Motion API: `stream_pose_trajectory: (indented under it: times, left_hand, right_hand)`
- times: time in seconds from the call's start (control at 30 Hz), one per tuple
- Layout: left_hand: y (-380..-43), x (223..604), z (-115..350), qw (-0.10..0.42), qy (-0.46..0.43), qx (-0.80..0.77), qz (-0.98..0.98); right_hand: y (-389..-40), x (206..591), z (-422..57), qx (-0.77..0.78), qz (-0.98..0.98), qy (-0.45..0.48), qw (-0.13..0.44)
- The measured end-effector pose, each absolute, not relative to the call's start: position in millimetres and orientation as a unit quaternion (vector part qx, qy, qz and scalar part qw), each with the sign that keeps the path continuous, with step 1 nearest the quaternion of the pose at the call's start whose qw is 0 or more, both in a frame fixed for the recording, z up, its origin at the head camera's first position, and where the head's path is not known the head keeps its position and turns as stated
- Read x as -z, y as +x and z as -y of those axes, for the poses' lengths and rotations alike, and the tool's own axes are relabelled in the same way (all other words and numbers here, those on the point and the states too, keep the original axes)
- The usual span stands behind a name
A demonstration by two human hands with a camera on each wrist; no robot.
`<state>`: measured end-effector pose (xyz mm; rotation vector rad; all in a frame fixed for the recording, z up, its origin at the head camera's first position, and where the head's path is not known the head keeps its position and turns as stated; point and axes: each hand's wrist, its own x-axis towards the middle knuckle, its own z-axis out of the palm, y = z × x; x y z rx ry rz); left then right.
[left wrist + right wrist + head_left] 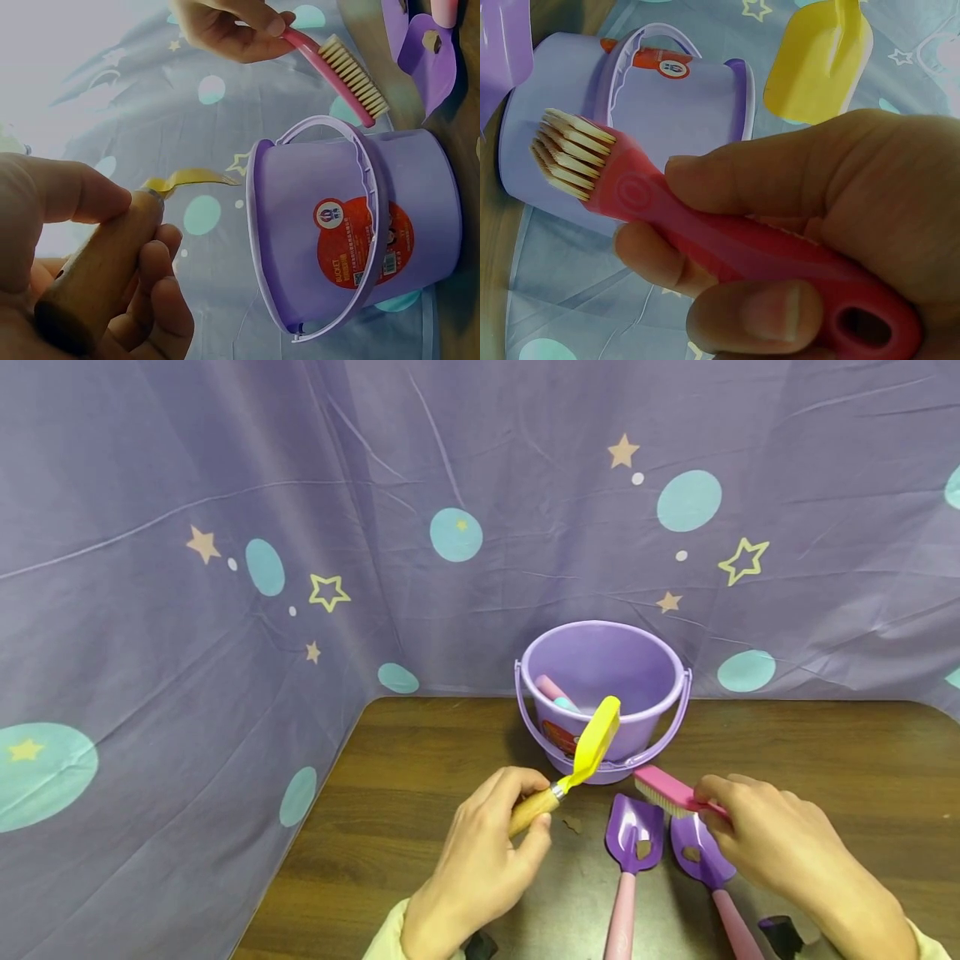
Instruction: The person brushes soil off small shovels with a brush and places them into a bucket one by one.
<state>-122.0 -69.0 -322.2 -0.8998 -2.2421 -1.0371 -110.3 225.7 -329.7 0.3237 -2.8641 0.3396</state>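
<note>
My left hand (487,852) grips the wooden handle of a small yellow shovel (596,739), its blade raised in front of the bucket's rim. In my right hand (780,835) is a pink brush (667,789) with pale bristles, held by its handle. The brush head is low beside the bucket's base, over the purple shovels. A purple bucket (300,195) with a red label stands behind both hands, its handle hanging down at the front. Inside the bucket lie a pink piece and a light-blue piece (557,693).
Two purple shovels with pink handles lie on the wooden table (375,827), one left (622,852) and one right (708,860), each with a small brown piece on its blade. Another brown scrap (572,824) lies near the left hand. A patterned cloth (480,610) hangs behind the table.
</note>
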Motion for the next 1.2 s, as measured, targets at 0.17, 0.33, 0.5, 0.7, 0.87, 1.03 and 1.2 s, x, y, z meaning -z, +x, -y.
stream_pose_trajectory:
  times: [0.17, 0.33, 0.5, 0.7, 0.87, 1.03, 1.2]
  left_hand:
    - [-121.8, 324.1, 67.9, 0.246, -0.322, 0.384, 0.83]
    - [-121.6, 324.9, 66.0, 0.252, -0.317, 0.381, 0.831]
    - [-125.8, 324.1, 63.5, 0.269, -0.315, 0.381, 0.827]
    - [-137.5, 315.2, 59.0, 0.277, -0.317, 0.363, 0.832]
    - [-149.2, 305.4, 53.9, 0.279, -0.325, 0.335, 0.839]
    - [-162.8, 295.5, 48.6, 0.282, -0.345, 0.299, 0.844]
    - [-178.3, 287.2, 42.9, 0.281, -0.36, 0.256, 0.852]
  right_hand:
    - [-110.3, 330.1, -225.0, -0.118, 0.979, 0.11, 0.121]
    - [-109.1, 329.9, -224.4, -0.119, 0.98, 0.107, 0.118]
    - [-109.5, 330.7, -223.0, -0.119, 0.981, 0.108, 0.113]
    - [-108.2, 331.2, -222.3, -0.119, 0.981, 0.104, 0.113]
    - [-107.6, 331.3, -222.1, -0.117, 0.981, 0.104, 0.111]
    - [-108.0, 331.6, -221.7, -0.118, 0.981, 0.104, 0.112]
    - [-107.8, 332.3, -220.7, -0.118, 0.982, 0.103, 0.109]
